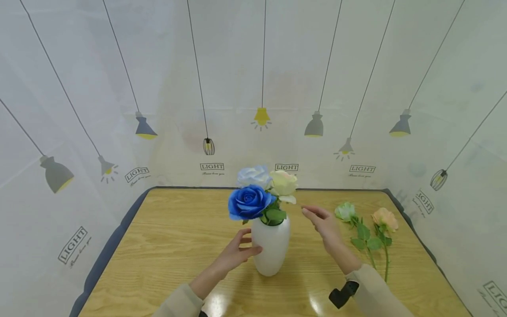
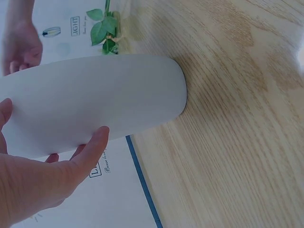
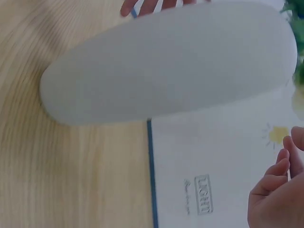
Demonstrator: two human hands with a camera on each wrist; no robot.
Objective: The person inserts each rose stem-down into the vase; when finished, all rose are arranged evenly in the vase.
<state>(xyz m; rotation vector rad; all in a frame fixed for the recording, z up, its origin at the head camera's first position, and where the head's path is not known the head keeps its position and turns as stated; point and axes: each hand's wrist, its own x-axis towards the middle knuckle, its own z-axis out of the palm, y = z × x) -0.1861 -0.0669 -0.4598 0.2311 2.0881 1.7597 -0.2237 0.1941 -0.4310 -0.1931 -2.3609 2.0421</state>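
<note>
A tall white vase stands upright on the wooden table. My left hand holds its left side, with the thumb on the near face and fingers reaching round behind. Out of its mouth rise a deep blue rose, a pale blue rose and a cream rose, with green leaves at the rim. Just right of the cream rose is my right hand, thumb and index fingertips close together and no flower between them. In the right wrist view, part of this hand shows beyond the vase.
On the table's right side lie a pale green rose and a peach rose, their leafy stems pointing toward me. A white backdrop printed with lamps stands behind the wooden table, along its dark blue edge.
</note>
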